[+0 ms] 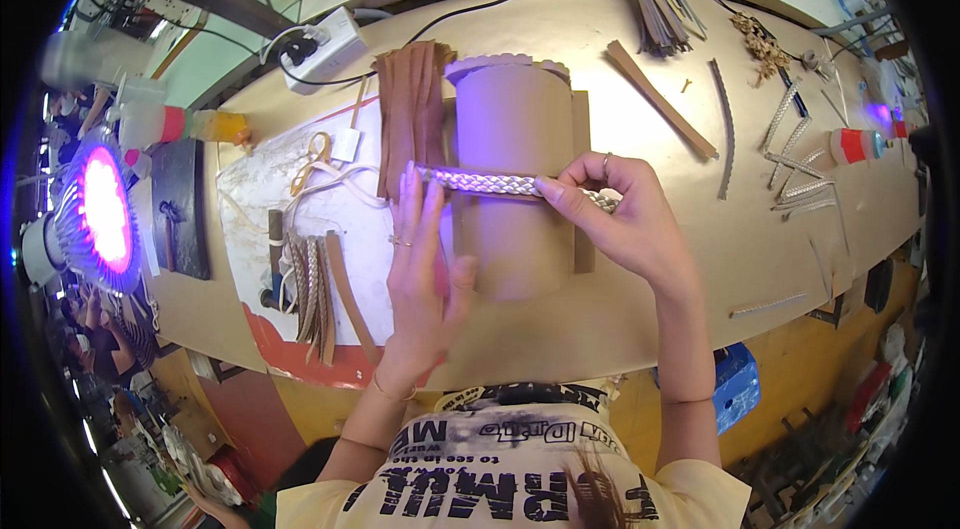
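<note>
A silvery braided strap (487,183) lies stretched across a brown cylinder-like form (515,124) with a scalloped far rim. My right hand (630,214) pinches the strap between thumb and fingers near its right end, and a short tail shows beyond the thumb. My left hand (425,254) has its fingers stretched out and its thumb apart, with the fingertips at the strap's left end. Whether those fingertips press on the strap is hard to see. Just beyond my left fingertips lies a bundle of brown flat strips (410,104).
On the left stand a glowing lamp (105,214), a hammer (276,259), braided strips (312,299) on a white sheet (255,194) and a power strip (325,49). Grey strips (655,4) lie at the back; silvery braids (795,154) and a bottle (855,146) are at the right.
</note>
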The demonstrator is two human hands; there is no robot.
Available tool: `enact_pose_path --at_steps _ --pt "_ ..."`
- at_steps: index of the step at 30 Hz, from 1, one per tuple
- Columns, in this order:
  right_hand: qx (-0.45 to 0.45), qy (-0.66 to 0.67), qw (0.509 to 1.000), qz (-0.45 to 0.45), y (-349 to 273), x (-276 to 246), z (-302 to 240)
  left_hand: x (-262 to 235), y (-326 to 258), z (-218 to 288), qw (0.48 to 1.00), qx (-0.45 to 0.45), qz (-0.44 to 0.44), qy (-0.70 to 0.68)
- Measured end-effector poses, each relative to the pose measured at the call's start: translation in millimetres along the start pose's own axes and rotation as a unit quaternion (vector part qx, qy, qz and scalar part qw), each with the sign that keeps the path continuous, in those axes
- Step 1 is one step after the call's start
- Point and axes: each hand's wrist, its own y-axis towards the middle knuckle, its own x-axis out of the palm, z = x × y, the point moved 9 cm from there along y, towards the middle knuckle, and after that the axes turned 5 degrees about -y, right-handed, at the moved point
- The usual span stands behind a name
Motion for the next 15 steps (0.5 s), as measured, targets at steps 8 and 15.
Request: enact_pose_path --at_steps 8,15 --pt "0.027 -0.072 0.997 -0.011 5 8 -4 35 1 33 0.993 0.024 -0.115 0.03" --pt "0.02 -0.252 0.964 -0.079 16 -3 -19 41 5 36 0.993 0.017 -0.109 0.049"
